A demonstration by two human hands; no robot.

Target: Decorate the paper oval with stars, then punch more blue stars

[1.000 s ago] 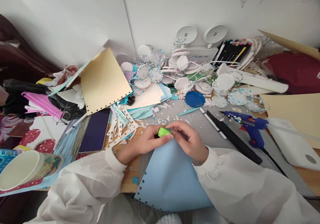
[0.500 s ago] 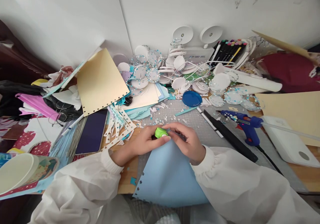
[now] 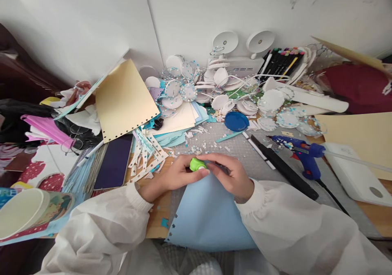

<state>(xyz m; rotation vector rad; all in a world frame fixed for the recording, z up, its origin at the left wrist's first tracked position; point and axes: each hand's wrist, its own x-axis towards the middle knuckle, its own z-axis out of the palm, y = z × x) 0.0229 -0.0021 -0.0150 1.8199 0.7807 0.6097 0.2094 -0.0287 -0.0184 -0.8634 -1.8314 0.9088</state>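
Observation:
A small green punch (image 3: 197,164) sits at the top corner of a light blue paper sheet (image 3: 208,217) on the grey cutting mat (image 3: 241,148). My left hand (image 3: 171,177) is closed on the punch from the left, thumb pressed on its top. My right hand (image 3: 231,175) is closed round the punch's right side and the sheet's corner. The sheet's lower left edge carries a row of small star-shaped holes. Both arms wear white sleeves.
A blue glue gun (image 3: 301,150) and a long black tool (image 3: 283,166) lie to the right. A dark phone (image 3: 114,160), punched paper strips (image 3: 147,152), a cream sheet (image 3: 124,99), a blue lid (image 3: 236,121), markers (image 3: 283,60) and white discs crowd the back.
Both hands stay on the green punch; the hands and blue sheet have shifted only slightly, and the view has moved a little.

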